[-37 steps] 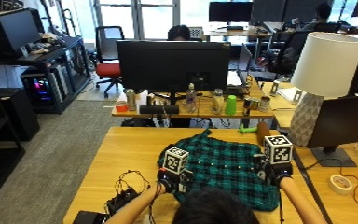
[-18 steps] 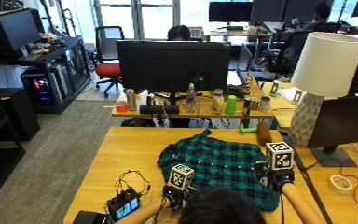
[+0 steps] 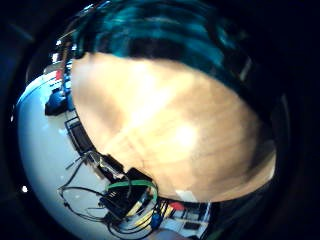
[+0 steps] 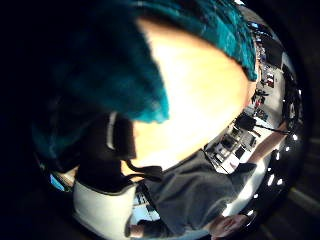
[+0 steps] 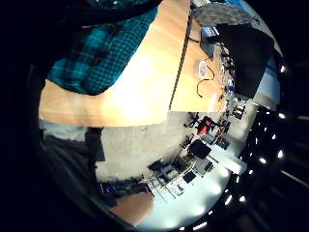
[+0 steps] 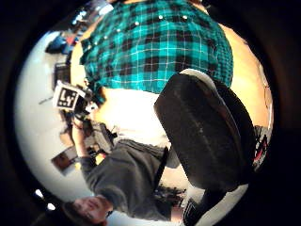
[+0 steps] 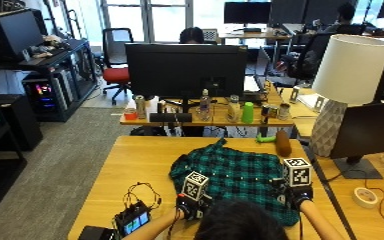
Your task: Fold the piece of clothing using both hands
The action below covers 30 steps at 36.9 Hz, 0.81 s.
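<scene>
The green plaid shirt (image 7: pixel 235 177) lies crumpled mid-table in the lower centre of the outside view, spreading up and away from both hands. Left hand (image 7: pixel 191 205) and right hand (image 7: pixel 298 196) sit at its near corners, roughly level; can't tell if either's fingers are closed on cloth.

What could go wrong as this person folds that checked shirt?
The green plaid shirt lies rumpled on the wooden table, so a fold may come out uneven. The left hand and right hand sit at its near edge; uneven pulling could skew it. A small device with cables lies beside the left hand and might snag.
</scene>
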### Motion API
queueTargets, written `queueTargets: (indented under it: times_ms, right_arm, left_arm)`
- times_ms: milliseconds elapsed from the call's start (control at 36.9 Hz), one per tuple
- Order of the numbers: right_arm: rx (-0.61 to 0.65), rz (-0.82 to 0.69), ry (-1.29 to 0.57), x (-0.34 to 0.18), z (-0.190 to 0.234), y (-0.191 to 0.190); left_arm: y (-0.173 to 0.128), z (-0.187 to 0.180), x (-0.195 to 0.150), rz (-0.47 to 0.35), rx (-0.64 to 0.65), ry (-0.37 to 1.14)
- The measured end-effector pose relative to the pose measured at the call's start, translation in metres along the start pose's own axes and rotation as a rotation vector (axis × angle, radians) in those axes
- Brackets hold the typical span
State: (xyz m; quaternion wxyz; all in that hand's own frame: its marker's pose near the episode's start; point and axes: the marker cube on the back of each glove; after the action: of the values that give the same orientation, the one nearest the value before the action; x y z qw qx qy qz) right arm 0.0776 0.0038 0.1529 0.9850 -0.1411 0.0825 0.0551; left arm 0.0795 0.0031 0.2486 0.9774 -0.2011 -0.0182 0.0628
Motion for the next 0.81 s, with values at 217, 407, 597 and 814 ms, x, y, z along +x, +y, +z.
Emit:
queueTargets:
  times_ms: [217, 407, 597, 814]
  right_arm:
    - [-0.022, -0.026, 0.021, -0.008, 0.007, 0.002]
    - [-0.075, -0.06, 0.005, -0.011, 0.02, 0.009]
    - [-0.175, -0.17, -0.136, -0.021, 0.052, 0.005]
    - [-0.14, -0.154, -0.091, -0.037, 0.094, -0.018]
  left_arm:
    - [-0.017, -0.027, -0.003, 0.018, 0.309, -0.174]
    - [-0.023, -0.045, -0.001, 0.043, 0.395, -0.213]
    - [-0.068, -0.07, -0.025, 0.024, 0.42, -0.171]
    - [-0.069, -0.1, -0.034, 0.007, 0.433, -0.149]
